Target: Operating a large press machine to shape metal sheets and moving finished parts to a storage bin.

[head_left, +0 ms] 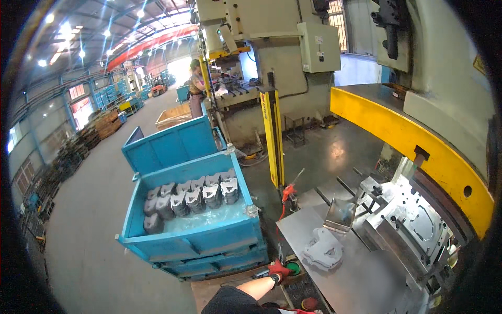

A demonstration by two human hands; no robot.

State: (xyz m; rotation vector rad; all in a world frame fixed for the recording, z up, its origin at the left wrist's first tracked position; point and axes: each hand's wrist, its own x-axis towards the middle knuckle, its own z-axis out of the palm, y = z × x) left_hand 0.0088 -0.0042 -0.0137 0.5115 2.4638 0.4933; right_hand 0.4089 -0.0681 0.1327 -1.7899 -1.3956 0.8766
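My left hand (281, 268), in a red glove with a dark band at the wrist, reaches in from the lower edge. It is beside a round green-rimmed container (293, 268) at the steel table's near left corner; its fingers are too small and hidden to read. I cannot make out my right hand; a small red rounded shape (309, 303) shows at the bottom edge. On the steel table (366, 277), to the right of my left hand, lie flat grey notched metal plates (323, 250). Behind them stands an open metal box (341, 214).
A blue metal bin (188, 243) on the left holds rows of stacked grey metal parts (194, 199) on plastic film. A press with a yellow beam (408, 123) and die plate (421, 225) rises right. A yellow post (272, 138) stands ahead. Another person (196, 89) stands farther back.
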